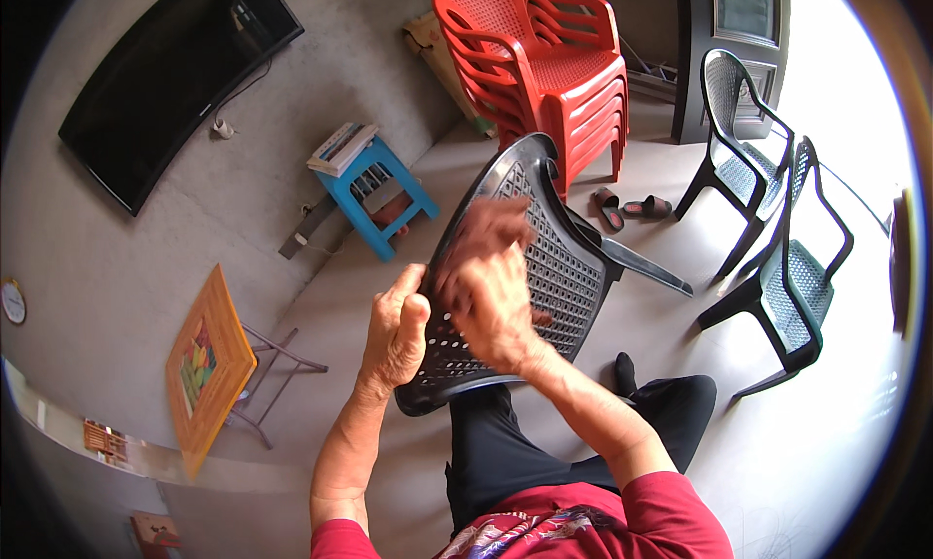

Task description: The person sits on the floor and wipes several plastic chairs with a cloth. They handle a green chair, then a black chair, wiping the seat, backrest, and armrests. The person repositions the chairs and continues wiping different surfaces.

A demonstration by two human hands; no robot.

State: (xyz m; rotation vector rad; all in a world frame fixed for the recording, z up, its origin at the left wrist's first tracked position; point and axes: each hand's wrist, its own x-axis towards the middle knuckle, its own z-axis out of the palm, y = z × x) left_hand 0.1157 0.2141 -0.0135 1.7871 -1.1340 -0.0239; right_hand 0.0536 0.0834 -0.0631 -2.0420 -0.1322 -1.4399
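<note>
While my left hand (396,337) grips a black chair (573,285), my right hand (498,306) holds brown cloth (486,230). Red chairs (573,68) stand beyond both.

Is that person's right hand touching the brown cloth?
Touching. The head view shows the right hand pressed onto the bunched brown cloth, though blurred.

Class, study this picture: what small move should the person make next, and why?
Probably slide the reddish-brown cloth toward the near part of the tilted black chair's perforated panel. The right hand has the cloth against the panel, blurred as if moving, while holes nearer the person lie uncovered. The left hand is at the panel's left edge, seemingly placed to steady it.
</note>
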